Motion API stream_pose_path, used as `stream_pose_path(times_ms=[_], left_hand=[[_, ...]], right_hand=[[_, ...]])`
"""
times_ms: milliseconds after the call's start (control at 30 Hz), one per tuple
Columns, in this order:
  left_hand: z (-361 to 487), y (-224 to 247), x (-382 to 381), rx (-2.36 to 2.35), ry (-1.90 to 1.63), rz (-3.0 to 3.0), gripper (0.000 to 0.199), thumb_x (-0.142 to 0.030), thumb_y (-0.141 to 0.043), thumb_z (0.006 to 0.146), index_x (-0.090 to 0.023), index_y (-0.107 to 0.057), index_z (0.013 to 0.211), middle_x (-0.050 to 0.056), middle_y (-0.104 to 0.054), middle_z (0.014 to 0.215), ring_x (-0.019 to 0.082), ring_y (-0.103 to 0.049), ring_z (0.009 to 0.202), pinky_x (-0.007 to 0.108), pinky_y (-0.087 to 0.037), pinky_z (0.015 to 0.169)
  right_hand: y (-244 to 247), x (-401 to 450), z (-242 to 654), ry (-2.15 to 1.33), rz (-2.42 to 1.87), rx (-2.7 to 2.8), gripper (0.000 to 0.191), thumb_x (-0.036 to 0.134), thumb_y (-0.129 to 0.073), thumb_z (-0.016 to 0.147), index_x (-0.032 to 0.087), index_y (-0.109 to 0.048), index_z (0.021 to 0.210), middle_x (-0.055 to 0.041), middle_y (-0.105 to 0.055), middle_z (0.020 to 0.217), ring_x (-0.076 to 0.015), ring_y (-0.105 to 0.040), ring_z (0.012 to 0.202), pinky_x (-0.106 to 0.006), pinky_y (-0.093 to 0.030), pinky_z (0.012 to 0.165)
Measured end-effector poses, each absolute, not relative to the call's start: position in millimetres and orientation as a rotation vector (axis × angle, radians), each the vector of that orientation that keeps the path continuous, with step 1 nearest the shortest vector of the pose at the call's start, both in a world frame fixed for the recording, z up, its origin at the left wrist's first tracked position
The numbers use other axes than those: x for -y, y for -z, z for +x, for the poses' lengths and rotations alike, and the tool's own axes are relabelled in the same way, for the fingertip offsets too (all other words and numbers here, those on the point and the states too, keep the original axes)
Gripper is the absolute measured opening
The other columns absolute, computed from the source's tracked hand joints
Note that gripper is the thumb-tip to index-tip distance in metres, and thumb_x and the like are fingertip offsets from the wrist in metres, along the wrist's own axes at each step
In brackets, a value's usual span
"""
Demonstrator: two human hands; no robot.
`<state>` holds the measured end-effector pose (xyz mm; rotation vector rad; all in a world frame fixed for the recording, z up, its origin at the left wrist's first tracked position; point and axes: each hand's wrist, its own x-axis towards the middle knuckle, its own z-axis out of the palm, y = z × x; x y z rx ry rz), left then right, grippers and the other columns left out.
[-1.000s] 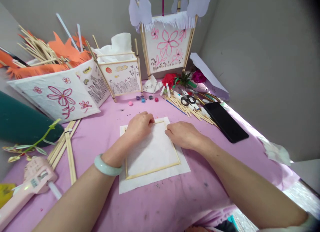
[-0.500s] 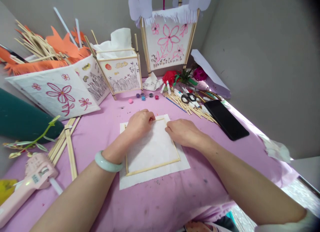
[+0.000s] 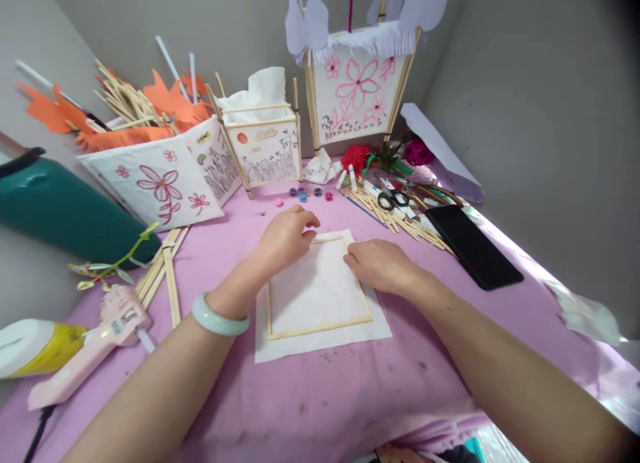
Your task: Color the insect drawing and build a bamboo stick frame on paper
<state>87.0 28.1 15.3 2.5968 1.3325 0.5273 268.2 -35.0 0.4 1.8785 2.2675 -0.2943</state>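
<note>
A square frame of thin wooden sticks [image 3: 320, 328] lies on a white paper sheet [image 3: 320, 290] on the pink cloth. My left hand [image 3: 289, 238], with a pale bangle on its wrist, hovers over the frame's far left part; its thumb and index finger are apart with nothing visible between them. At the far right corner of the frame, my right hand [image 3: 379, 263] has its fingertips pinched on the right stick. The frame's far left corner is hidden behind my left hand.
Left are a pink glue gun [image 3: 107, 336], a bottle [image 3: 40, 346], sticks [image 3: 171, 283] and a green cylinder [image 3: 65, 206]. Decorated lanterns [image 3: 267, 150] stand behind. Scissors [image 3: 393, 200], loose sticks [image 3: 420, 231] and a black phone [image 3: 473, 246] lie right.
My left hand has lifted slightly off the far stick and its thumb and index finger have parted. My right hand stays at the corner. The whole view has shifted left.
</note>
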Motion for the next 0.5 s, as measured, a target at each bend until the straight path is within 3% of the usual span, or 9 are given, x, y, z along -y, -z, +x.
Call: stream_pose_path(times_ms=[200, 500], left_hand=[[70.2, -43.1, 21.8, -1.281, -0.451, 2.548, 0.019, -0.012, -0.052, 0.075, -0.020, -0.069, 0.077, 0.001, -0.067, 0.077, 0.014, -0.057, 0.065, 0.026, -0.043, 0.062], [71.4, -7.9, 109.5, -1.421, -0.358, 2.316, 0.019, -0.016, -0.049, 0.082, -0.022, -0.066, 0.087, 0.002, -0.064, 0.093, 0.016, -0.061, 0.075, 0.029, -0.045, 0.067]], right_hand=[[-1.5, 34.2, 267.3, 0.315, 1.905, -2.233, 0.039, 0.032, -0.032, 0.090, 0.018, -0.069, 0.094, -0.0138, -0.069, 0.099, -0.0263, -0.063, 0.091, -0.030, -0.043, 0.065], [-2.9, 34.6, 266.1, 0.288, 1.883, -2.251, 0.039, 0.031, -0.034, 0.090, 0.016, -0.068, 0.097, -0.0157, -0.069, 0.102, -0.0266, -0.063, 0.092, -0.030, -0.044, 0.066]])
